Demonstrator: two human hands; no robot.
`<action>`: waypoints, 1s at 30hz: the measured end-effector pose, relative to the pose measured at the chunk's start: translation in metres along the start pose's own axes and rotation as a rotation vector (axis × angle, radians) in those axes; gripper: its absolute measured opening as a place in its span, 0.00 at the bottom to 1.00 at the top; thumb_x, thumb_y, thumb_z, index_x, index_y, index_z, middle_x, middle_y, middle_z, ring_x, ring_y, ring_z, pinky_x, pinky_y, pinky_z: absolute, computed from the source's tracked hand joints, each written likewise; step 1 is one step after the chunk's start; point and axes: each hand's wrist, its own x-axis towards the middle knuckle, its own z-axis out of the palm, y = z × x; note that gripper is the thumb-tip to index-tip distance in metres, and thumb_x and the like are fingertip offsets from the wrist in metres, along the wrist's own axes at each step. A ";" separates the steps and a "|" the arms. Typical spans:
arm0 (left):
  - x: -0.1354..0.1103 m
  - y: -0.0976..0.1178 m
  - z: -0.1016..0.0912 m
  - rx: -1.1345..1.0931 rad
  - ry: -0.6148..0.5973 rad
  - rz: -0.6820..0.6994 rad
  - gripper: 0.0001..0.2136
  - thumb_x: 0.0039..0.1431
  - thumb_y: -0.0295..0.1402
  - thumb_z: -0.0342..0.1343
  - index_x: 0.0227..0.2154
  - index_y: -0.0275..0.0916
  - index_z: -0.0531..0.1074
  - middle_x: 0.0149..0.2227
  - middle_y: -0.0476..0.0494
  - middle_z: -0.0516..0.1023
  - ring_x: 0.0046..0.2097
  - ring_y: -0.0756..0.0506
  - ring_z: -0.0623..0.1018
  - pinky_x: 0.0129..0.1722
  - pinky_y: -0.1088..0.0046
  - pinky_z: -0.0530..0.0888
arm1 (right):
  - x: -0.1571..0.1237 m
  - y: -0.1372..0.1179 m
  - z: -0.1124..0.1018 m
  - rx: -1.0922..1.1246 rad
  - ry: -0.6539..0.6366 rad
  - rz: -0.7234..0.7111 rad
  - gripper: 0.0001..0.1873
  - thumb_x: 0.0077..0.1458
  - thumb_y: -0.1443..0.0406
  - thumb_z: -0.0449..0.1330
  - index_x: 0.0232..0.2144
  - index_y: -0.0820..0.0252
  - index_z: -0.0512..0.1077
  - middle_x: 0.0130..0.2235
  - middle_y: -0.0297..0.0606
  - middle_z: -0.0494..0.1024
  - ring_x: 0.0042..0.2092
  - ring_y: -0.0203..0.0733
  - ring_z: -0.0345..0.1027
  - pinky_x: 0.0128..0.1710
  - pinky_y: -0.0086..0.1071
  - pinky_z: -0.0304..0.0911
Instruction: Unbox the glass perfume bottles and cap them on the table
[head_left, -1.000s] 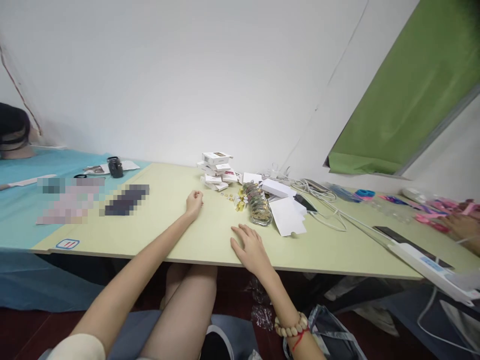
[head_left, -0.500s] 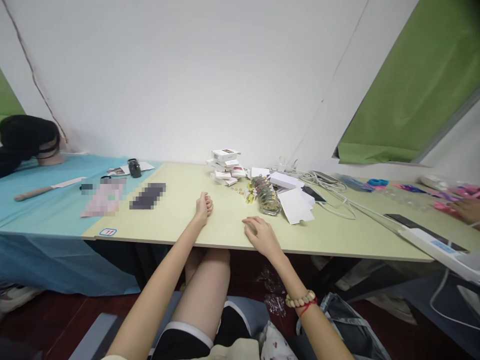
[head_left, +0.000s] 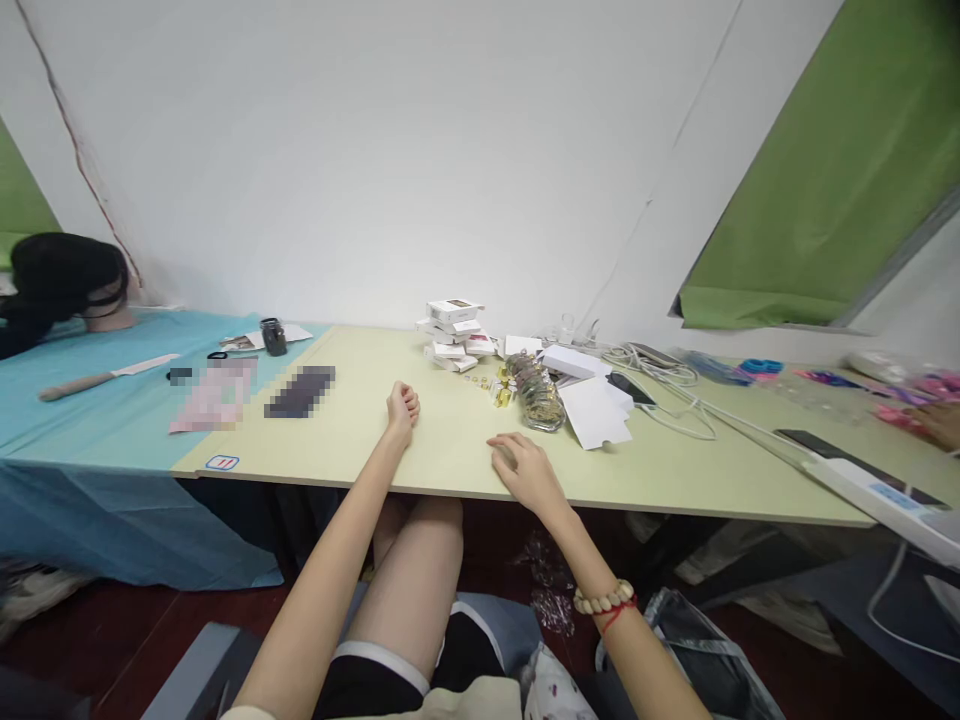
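Note:
My left hand (head_left: 402,408) rests on the pale green table (head_left: 352,440), fingers curled into a loose fist with nothing seen in it. My right hand (head_left: 525,468) lies near the table's front edge, fingers bent down onto the surface, holding nothing. Beyond my right hand lies a clear jar (head_left: 536,392) on its side, filled with small gold items. A few tiny gold pieces (head_left: 496,392) sit beside it. A stack of small white boxes (head_left: 453,333) stands further back.
White paper sheets (head_left: 594,411), a dark phone (head_left: 630,387) and white cables (head_left: 667,380) lie to the right. A blue cloth (head_left: 82,410) with a knife (head_left: 105,376) and dark jar (head_left: 274,336) is left. Another person's head (head_left: 60,290) is far left; someone's hand (head_left: 941,422) far right.
The view pulled back and turned left, showing more of the blue cloth and the person at the left. My right hand's fingers curled in from flat; my left hand stays fisted.

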 end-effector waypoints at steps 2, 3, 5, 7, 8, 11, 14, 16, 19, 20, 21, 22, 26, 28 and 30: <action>0.001 0.000 0.000 -0.018 -0.012 -0.006 0.13 0.46 0.35 0.44 0.16 0.40 0.44 0.13 0.59 0.43 0.13 0.57 0.44 0.13 0.80 0.40 | -0.001 0.001 0.001 0.017 0.017 -0.019 0.15 0.51 0.65 0.49 0.40 0.55 0.69 0.41 0.39 0.71 0.44 0.43 0.64 0.47 0.39 0.55; 0.002 0.000 -0.001 -0.027 -0.020 -0.009 0.13 0.46 0.35 0.44 0.16 0.40 0.44 0.13 0.59 0.43 0.13 0.57 0.45 0.13 0.80 0.40 | -0.001 0.001 0.001 0.033 0.039 -0.021 0.16 0.50 0.65 0.49 0.42 0.55 0.67 0.42 0.39 0.70 0.44 0.44 0.64 0.47 0.39 0.56; 0.003 0.000 -0.001 -0.040 -0.034 -0.017 0.12 0.45 0.34 0.44 0.16 0.40 0.45 0.13 0.58 0.44 0.13 0.57 0.45 0.13 0.80 0.40 | -0.001 0.000 0.001 0.075 0.130 -0.007 0.20 0.50 0.65 0.50 0.48 0.55 0.63 0.46 0.41 0.68 0.46 0.44 0.63 0.47 0.40 0.56; 0.003 -0.001 -0.002 -0.047 -0.045 -0.023 0.12 0.45 0.34 0.44 0.15 0.40 0.46 0.13 0.58 0.44 0.13 0.57 0.46 0.12 0.79 0.40 | -0.001 0.001 -0.001 0.120 0.285 0.035 0.23 0.49 0.65 0.50 0.50 0.56 0.60 0.47 0.42 0.65 0.47 0.44 0.61 0.47 0.40 0.56; 0.004 -0.001 -0.002 -0.049 -0.049 -0.025 0.11 0.45 0.34 0.43 0.15 0.40 0.47 0.13 0.58 0.45 0.13 0.57 0.46 0.12 0.79 0.40 | 0.000 0.002 -0.002 0.141 0.365 0.059 0.23 0.49 0.65 0.50 0.49 0.57 0.60 0.47 0.42 0.65 0.47 0.44 0.61 0.48 0.40 0.55; 0.004 -0.001 -0.003 -0.049 -0.056 -0.028 0.11 0.45 0.35 0.43 0.15 0.40 0.47 0.12 0.58 0.45 0.12 0.56 0.47 0.12 0.80 0.41 | 0.004 0.008 -0.008 0.176 0.535 0.110 0.19 0.49 0.66 0.49 0.46 0.58 0.63 0.44 0.42 0.66 0.47 0.43 0.60 0.49 0.41 0.54; 0.004 0.000 -0.003 -0.044 -0.058 -0.031 0.11 0.45 0.36 0.43 0.15 0.40 0.48 0.12 0.58 0.45 0.12 0.56 0.48 0.12 0.80 0.42 | 0.007 0.020 -0.020 0.080 0.649 0.181 0.19 0.48 0.65 0.50 0.44 0.57 0.64 0.46 0.42 0.64 0.50 0.46 0.56 0.51 0.45 0.50; 0.004 -0.001 -0.003 -0.038 -0.060 -0.034 0.11 0.45 0.36 0.43 0.16 0.40 0.48 0.12 0.58 0.46 0.12 0.56 0.48 0.12 0.80 0.43 | 0.007 0.031 -0.029 -0.026 0.730 0.291 0.22 0.46 0.64 0.52 0.47 0.56 0.62 0.50 0.45 0.60 0.53 0.51 0.52 0.51 0.49 0.46; 0.003 -0.001 -0.002 -0.026 -0.058 -0.036 0.11 0.45 0.36 0.43 0.15 0.40 0.49 0.12 0.58 0.46 0.12 0.57 0.48 0.12 0.80 0.43 | 0.004 0.057 -0.041 -0.086 0.796 0.472 0.35 0.41 0.61 0.55 0.54 0.58 0.53 0.54 0.50 0.53 0.56 0.57 0.46 0.50 0.52 0.45; 0.003 -0.002 -0.001 -0.021 -0.056 -0.036 0.11 0.45 0.36 0.43 0.15 0.40 0.49 0.12 0.58 0.47 0.12 0.57 0.48 0.12 0.80 0.43 | 0.002 0.067 -0.043 -0.078 0.790 0.512 0.39 0.40 0.60 0.57 0.55 0.60 0.50 0.54 0.52 0.52 0.55 0.58 0.45 0.50 0.52 0.46; 0.003 -0.002 -0.001 -0.015 -0.055 -0.035 0.11 0.45 0.36 0.44 0.15 0.40 0.49 0.12 0.58 0.47 0.12 0.57 0.48 0.12 0.80 0.43 | 0.000 0.076 -0.045 -0.066 0.769 0.534 0.42 0.38 0.59 0.57 0.56 0.62 0.48 0.54 0.53 0.52 0.55 0.59 0.46 0.49 0.51 0.47; 0.003 -0.002 -0.001 -0.008 -0.055 -0.034 0.11 0.45 0.36 0.43 0.15 0.40 0.49 0.12 0.58 0.47 0.12 0.56 0.48 0.12 0.80 0.43 | -0.002 0.086 -0.046 -0.052 0.748 0.548 0.44 0.37 0.59 0.58 0.56 0.64 0.47 0.53 0.55 0.53 0.55 0.59 0.46 0.49 0.50 0.48; 0.002 -0.002 0.000 0.027 -0.061 -0.029 0.11 0.44 0.37 0.44 0.15 0.40 0.48 0.12 0.58 0.46 0.12 0.56 0.48 0.12 0.80 0.43 | -0.009 0.111 -0.048 0.107 0.634 0.693 0.41 0.39 0.56 0.57 0.55 0.66 0.49 0.45 0.52 0.65 0.44 0.52 0.61 0.43 0.44 0.55; 0.002 -0.002 0.000 0.053 -0.066 -0.026 0.12 0.44 0.38 0.43 0.16 0.40 0.48 0.12 0.58 0.46 0.12 0.56 0.48 0.12 0.80 0.43 | -0.011 0.116 -0.048 0.166 0.594 0.802 0.38 0.41 0.55 0.56 0.53 0.63 0.53 0.39 0.47 0.70 0.39 0.49 0.64 0.42 0.43 0.57; 0.002 -0.002 0.000 0.084 -0.072 -0.021 0.12 0.44 0.38 0.43 0.16 0.40 0.48 0.12 0.58 0.46 0.13 0.56 0.48 0.13 0.80 0.43 | -0.012 0.119 -0.048 0.183 0.603 0.862 0.36 0.40 0.54 0.57 0.52 0.61 0.56 0.37 0.44 0.72 0.38 0.49 0.65 0.42 0.44 0.57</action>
